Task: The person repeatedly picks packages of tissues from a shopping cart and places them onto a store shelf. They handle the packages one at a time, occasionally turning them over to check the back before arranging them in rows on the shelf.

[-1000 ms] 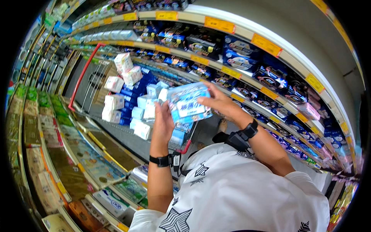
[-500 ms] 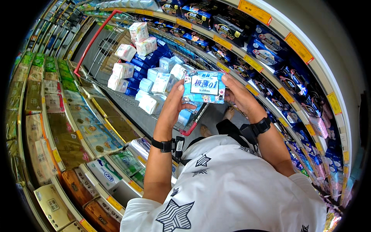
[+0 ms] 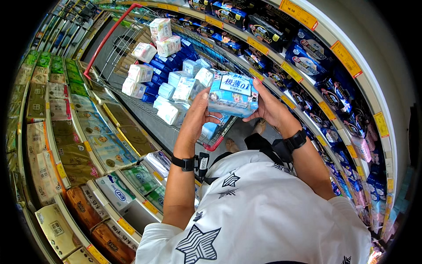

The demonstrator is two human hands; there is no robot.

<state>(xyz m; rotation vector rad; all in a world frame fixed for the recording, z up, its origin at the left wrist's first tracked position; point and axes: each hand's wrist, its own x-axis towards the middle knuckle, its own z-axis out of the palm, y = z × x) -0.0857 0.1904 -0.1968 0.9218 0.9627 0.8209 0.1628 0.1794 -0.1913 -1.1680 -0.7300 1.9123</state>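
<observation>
A light blue pack of sanitary pads with a white label panel is held up in front of me between both hands. My left hand grips its left end, thumb at the upper edge and fingers beneath. My right hand closes on the right end, its thumb near the top corner. The pack is tilted, so its top and long side both show. Just beyond it stands a wire shopping cart with a red handle, loaded with white packs, dark blue packs and pale blue packs.
On the right, a curved shelf holds dark blue and black packs above yellow price tags. Tissue packs fill the low tiered display on the left, with brown boxes nearer me. My feet are beside the cart.
The pack has tipped in my hands, so its long side now shows below the labelled face. Both hands stay on its ends. The cart appears slightly shifted in view.
</observation>
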